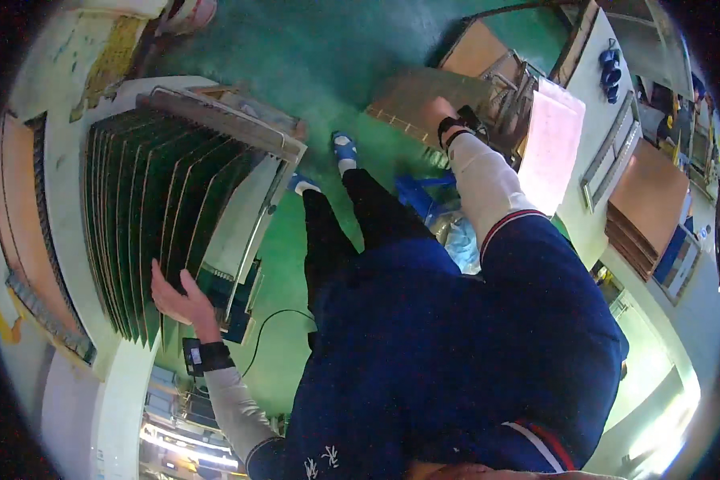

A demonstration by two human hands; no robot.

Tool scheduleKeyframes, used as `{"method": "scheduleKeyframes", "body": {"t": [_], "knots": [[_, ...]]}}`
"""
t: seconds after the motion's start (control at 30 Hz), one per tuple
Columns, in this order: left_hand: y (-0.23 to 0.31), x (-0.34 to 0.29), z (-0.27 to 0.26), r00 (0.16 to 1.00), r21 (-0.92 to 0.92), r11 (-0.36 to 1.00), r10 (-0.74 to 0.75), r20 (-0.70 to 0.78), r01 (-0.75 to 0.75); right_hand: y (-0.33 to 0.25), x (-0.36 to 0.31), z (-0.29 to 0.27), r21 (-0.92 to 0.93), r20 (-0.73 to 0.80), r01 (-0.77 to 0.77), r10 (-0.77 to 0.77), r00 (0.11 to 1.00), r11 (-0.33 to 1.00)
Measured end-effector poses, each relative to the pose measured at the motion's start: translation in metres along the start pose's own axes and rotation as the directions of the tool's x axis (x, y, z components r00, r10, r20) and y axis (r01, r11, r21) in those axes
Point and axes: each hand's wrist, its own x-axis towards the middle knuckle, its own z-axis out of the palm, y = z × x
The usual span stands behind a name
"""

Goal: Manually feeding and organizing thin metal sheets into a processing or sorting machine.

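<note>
A row of thin dark green panels (148,200) stands on edge in a metal-framed rack (284,148) at the left. My left hand (180,300) is at the near lower edges of these panels, fingers and thumb spread. Whether its fingertips touch a panel cannot be made out. Far out to the right, my right hand (438,112) looks closed in front of a dark brown flat panel (404,92). Its fingers are partly hidden and blurred, so what they grip does not show. A black band sits on each wrist.
A pink sheet (550,148) hangs beside metal framework at the right. Further right, a stack of copper-coloured boards (652,200) lies on a pale bench with a metal frame (612,148). A blue stand (428,196) and a black cable (272,320) are on the green floor.
</note>
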Motion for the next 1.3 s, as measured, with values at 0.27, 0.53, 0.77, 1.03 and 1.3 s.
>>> {"method": "scheduleKeyframes", "body": {"t": [0.27,0.53,0.77,1.03,1.3], "knots": [[0.006,0.005,-0.004,0.999,0.028,1.0,0.005,0.032,-0.006,0.085,0.028,-0.067,-0.32,-0.025,-0.014,0.007,1.0,0.947],[0.002,0.002,0.006,0.997,-0.106,0.994,-0.031,0.065,0.037,0.196,0.134,-0.008,-0.572,0.087,-0.05,0.121,0.989,0.819],[-0.006,-0.003,-0.013,0.996,0.048,0.999,0.01,0.094,-0.015,0.222,0.178,0.057,-0.554,0.062,-0.015,0.059,0.996,0.833],[-0.02,-0.009,0.023,0.995,-0.065,0.998,-0.018,0.097,0.024,0.334,0.204,0.045,-0.673,-0.1,-0.111,0.058,0.993,0.732],[-0.024,-0.009,0.007,0.993,0.006,0.999,-0.051,0.108,0.05,0.239,0.165,-0.012,-0.57,0.073,-0.029,0.086,0.994,0.821]]}}
